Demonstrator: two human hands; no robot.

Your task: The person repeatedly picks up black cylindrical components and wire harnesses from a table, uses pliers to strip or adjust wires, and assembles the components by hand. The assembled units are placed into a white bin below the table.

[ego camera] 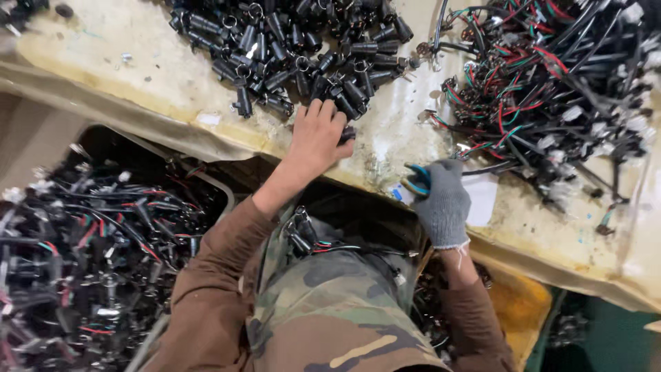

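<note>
Brown sleeves (220, 255), grey right glove (444, 203)

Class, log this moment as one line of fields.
left hand: bare, picking at black connector pile | right hand: grey glove, holds blue-handled tool | wire bundle: right of bench

Glossy black plastic connectors (296, 48); matt grey knitted glove (444, 203) (worn tabletop (138, 62)).
</note>
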